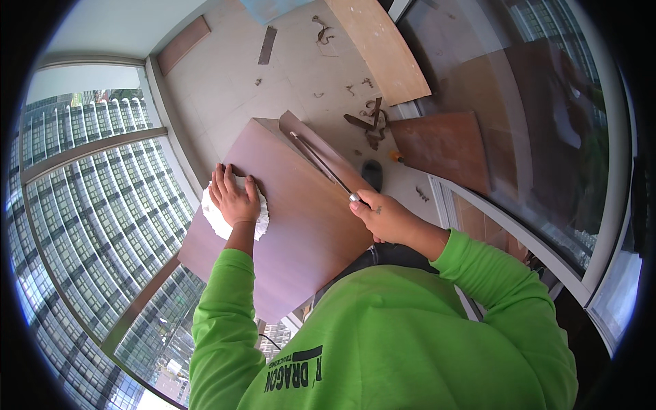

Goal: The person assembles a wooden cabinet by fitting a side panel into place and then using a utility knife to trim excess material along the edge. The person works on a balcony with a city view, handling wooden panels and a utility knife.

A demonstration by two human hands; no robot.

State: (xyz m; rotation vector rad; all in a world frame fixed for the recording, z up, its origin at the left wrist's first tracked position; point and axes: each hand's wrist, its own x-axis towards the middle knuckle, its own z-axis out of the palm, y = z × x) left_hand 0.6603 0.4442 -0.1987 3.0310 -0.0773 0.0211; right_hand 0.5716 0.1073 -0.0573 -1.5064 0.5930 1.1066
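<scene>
A large pinkish-brown board (273, 212) stretches out in front of me, one corner pointing away. My left hand (234, 198) lies flat with fingers spread on a crumpled white cloth or paper (262, 217) at the board's left side. My right hand (386, 217) is closed round the handle end of a long, thin metal tool (322, 164); its exact kind does not show. The tool slants away along the board's right edge, over a narrow brown strip (292, 123) that stands off from that edge. The fingers hide most of the handle.
Dark scraps and curled shavings (372, 123) litter the tiled floor (225, 75). A tan plank (383, 51) and a reddish-brown panel (444, 147) lie to the right, by a glass door (526, 130). Windows (96, 198) line the left. A dark shoe (372, 174) shows beside the board.
</scene>
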